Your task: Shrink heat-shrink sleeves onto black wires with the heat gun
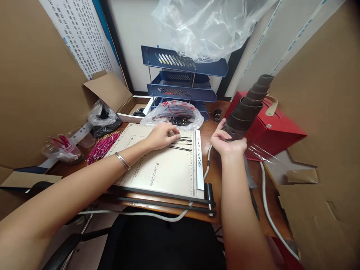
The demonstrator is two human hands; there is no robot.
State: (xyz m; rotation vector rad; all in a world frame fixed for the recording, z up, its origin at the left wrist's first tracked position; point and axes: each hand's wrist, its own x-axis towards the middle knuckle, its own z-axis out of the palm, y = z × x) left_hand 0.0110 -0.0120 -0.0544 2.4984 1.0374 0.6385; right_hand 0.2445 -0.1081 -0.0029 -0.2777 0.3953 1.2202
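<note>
My left hand (161,135) rests on a cream paper cutter board (165,168), fingertips pressed down on a few thin black strands (181,143) lying across the board near its ruler edge. My right hand (226,142) is closed around the wide base of a dark brown stepped cone-shaped tool (247,108), which is raised and tilted up to the right. A silver bracelet is on my left wrist.
A clear bag of black strands (174,114) lies behind the board, before a blue stacked letter tray (180,75). Pink strands (101,147) and plastic cups (67,148) sit left. A red box (270,129) stands right. Cardboard walls flank both sides; a white cable (266,204) crosses the desk.
</note>
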